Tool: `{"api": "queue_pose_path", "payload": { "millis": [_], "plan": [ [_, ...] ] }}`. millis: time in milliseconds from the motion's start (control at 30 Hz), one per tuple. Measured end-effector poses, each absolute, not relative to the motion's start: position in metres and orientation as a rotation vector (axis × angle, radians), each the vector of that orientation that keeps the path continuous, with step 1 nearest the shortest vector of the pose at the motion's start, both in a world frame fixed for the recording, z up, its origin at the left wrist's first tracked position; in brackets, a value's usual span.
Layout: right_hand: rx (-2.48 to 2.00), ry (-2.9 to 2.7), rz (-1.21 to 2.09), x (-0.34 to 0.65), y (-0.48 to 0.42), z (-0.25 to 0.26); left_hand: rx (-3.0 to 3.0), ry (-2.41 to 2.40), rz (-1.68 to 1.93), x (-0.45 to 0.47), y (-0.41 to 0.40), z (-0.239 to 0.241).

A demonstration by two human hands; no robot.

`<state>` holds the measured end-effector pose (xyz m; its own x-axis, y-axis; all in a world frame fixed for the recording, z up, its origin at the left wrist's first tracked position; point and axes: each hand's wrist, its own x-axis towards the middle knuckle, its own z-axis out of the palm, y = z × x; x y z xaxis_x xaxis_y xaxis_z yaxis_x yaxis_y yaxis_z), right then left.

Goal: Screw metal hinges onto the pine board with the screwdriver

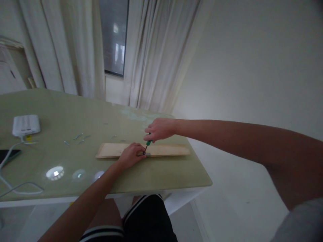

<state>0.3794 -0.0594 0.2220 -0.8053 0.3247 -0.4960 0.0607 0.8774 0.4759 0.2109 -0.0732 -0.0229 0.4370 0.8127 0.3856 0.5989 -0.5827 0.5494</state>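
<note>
A pale wooden board [169,150] lies flat on the table, long side towards me. My right hand [159,129] is closed round the green handle of a screwdriver [148,142], its shaft tilted down to the board. The tip meets a small metal bracket [147,154] at the board's near edge. My left hand [131,155] rests on the board just left of the bracket, thumb and fingers pinched close about the screwdriver's tip. Whatever sits between those fingers is too small and covered to make out.
Several loose screws [78,136] lie on the green tabletop [63,114] behind and left of the board. A white power bank [26,125] with a white cable [10,183] and a dark phone [9,154] are at the left. A wall [242,84] stands at the right.
</note>
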Motion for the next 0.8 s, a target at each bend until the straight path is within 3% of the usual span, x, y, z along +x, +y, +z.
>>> {"api": "queue_pose_path", "payload": {
  "millis": [67, 233, 467, 800],
  "plan": [
    [0.333, 2.447, 0.576, 0.374, -0.059, 0.22, 2.363, 1.211, 0.903, 0.211, -0.073, -0.023],
    [0.978, 2.302, 0.354, 0.359, -0.058, 0.216, 2.365, 1.22, 0.901, 0.21, -0.072, -0.026],
    [0.243, 2.429, 0.604, 0.366, -0.055, 0.219, 2.407, 1.195, 0.915, 0.21, -0.071, -0.03],
    [0.669, 2.421, 0.359, 0.36, -0.038, 0.223, 2.523, 1.014, 0.894, 0.199, -0.059, -0.045]
  ]
}}
